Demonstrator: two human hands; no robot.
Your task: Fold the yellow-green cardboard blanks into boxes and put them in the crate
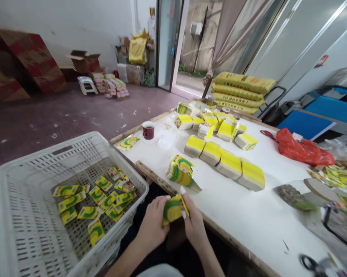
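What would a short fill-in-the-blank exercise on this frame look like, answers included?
The packaging between the left hand and right hand is yellow and ____.
The white basket stands to the ____ of the hands.
The straight row of yellow-topped stacks on the table numbers ____.
The sacks piled beyond the table are ____.
Missing words: green; left; four; yellow.

Glossy, that packet (172,209), its printed skin catching the light! The crate (19,200) answers in hard, pierced plastic. The table (234,217) shows a smooth white top, and its edge (159,182) is rough, worn wood. There's a shine on the mug (148,132), thin crinkled plastic on the red bag (303,149), matt cardboard on the carton (36,61), soft creased cloth in the curtain (238,27), and scuffed smoothness across the floor (98,119).
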